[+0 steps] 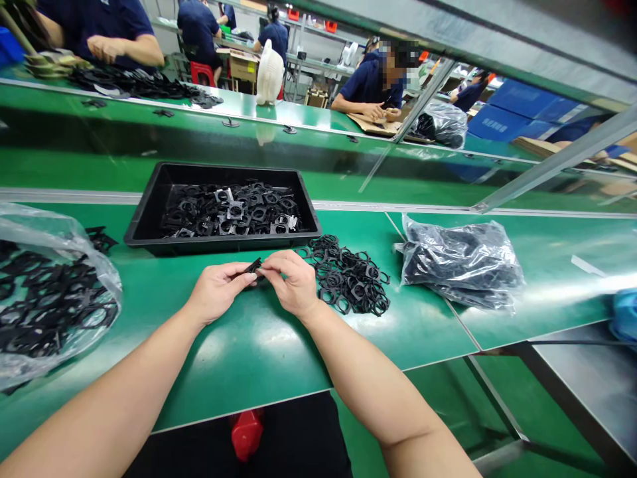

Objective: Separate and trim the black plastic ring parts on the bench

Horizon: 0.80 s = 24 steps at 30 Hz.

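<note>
A small black plastic part (pixel 253 267) is held between the left hand (pixel 216 292) and right hand (pixel 293 284), before a black rectangular plastic tray (pixel 149 212). A loose pile of black plastic rings (pixel 351 275) is found just right, a clear plastic bag of black parts (pixel 50 299) far left.

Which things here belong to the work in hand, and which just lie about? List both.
In the work:
- left hand and right hand, pinching one small black part between them
- loose pile of black rings beside the right hand
- black tray of parts behind the hands

Lying about:
- sealed bag of parts, right
- open bag of parts, left
- white fan, far bench
</note>
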{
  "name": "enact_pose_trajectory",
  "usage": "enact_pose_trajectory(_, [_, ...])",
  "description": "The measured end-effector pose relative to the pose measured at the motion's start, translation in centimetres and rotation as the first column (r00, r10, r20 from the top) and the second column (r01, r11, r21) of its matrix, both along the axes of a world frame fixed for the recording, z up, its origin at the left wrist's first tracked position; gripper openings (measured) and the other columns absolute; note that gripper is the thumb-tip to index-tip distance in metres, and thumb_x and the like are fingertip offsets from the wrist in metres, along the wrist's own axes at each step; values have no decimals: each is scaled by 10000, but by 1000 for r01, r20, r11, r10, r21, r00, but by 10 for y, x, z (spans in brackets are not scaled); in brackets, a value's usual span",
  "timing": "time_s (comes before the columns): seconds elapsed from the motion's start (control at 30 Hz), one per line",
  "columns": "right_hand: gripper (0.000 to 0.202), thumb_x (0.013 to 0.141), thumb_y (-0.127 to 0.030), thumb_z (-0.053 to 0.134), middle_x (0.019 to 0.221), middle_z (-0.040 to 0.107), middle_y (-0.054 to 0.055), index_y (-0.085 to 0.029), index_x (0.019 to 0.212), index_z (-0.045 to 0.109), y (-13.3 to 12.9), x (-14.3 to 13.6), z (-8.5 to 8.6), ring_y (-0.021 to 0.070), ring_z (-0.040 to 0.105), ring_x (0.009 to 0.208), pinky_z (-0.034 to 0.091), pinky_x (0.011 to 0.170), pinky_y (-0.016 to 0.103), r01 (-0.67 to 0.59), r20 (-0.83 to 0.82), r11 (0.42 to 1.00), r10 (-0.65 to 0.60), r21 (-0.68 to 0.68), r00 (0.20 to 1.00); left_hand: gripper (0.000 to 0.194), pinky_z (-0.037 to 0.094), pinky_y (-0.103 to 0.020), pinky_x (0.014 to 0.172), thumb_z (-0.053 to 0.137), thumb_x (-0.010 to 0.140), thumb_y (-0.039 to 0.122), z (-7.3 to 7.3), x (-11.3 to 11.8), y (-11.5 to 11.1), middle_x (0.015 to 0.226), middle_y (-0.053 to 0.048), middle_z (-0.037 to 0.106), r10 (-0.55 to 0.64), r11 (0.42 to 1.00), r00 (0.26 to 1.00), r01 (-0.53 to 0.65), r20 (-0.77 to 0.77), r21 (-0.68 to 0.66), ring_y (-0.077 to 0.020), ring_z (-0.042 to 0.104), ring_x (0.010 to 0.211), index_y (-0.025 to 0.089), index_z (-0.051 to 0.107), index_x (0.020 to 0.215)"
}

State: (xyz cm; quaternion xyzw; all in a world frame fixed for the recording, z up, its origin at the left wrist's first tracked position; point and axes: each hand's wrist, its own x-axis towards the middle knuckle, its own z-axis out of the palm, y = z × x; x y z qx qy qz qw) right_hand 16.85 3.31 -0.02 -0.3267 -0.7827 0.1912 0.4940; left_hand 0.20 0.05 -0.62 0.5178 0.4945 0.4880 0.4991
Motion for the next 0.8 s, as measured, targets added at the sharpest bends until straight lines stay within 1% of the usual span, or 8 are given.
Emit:
enact_pose_trajectory(0.07, [91, 836, -226, 592, 802, 652, 43, -203, 786, 664, 0, 0, 0, 137, 607, 776, 507, 741, 276, -2, 1, 1000, 2, -3, 1000, 289, 508, -323, 750, 699, 714, 359, 0, 0, -1, 869, -48, 722, 10, 999, 999, -9, -39, 35, -189, 637, 723, 185, 737, 942])
enact_pose_trajectory(0.27, [97, 843, -224, 577, 779, 648, 34, -198, 768, 632, 1, 1, 0, 132, 597, 769, 500, 724, 265, -33, 5, 999, 33, 11, 999, 199, 467, -284, 751, 617, 788, 314, 5, -2, -3, 835, -39, 707, 41, 975, 958, 24, -285, 221, -189, 624, 770, 228, 746, 911])
enact_pose_trajectory(0.4, [87, 848, -210, 560, 795, 643, 40, -195, 785, 618, 3, 2, -1, 139, 589, 793, 495, 743, 277, -69, 27, 997, 68, 24, 997, 189, 446, -274, 734, 603, 792, 291, 7, -2, -3, 803, -33, 692, 50, 964, 941, 42, -335, 262, -185, 605, 752, 244, 746, 906])
enact_pose_trajectory(0.57, [100, 863, -208, 531, 822, 638, 39, -200, 802, 610, 2, 2, -2, 134, 584, 807, 485, 758, 266, -79, 44, 997, 78, 24, 996, 200, 449, -270, 711, 603, 789, 296, 4, -2, -3, 781, -31, 684, 66, 966, 944, 20, -322, 257, -183, 598, 725, 235, 740, 921])
enact_pose_trajectory(0.67, [103, 849, -218, 550, 785, 632, 26, -193, 760, 596, 1, 2, -1, 130, 584, 776, 475, 744, 258, -67, 50, 997, 69, -36, 996, 209, 450, -268, 741, 584, 803, 290, 3, -2, -3, 835, -35, 695, 80, 956, 926, 34, -370, 293, -186, 609, 769, 233, 734, 936])
enact_pose_trajectory(0.73, [100, 828, -238, 576, 746, 620, 11, -187, 742, 586, 0, 1, -1, 121, 574, 720, 469, 702, 249, -46, 32, 991, 50, -124, 998, 219, 451, -270, 756, 559, 819, 293, 3, -3, -4, 872, -39, 697, 80, 947, 903, 64, -423, 314, -187, 613, 803, 228, 727, 945])
enact_pose_trajectory(0.8, [92, 805, -256, 598, 718, 606, -4, -181, 756, 579, -1, -1, -2, 108, 554, 654, 462, 646, 235, -29, -9, 972, 27, -235, 1000, 233, 456, -274, 743, 534, 835, 301, 3, -3, -3, 877, -40, 691, 64, 944, 876, 101, -477, 313, -184, 612, 801, 216, 717, 952])
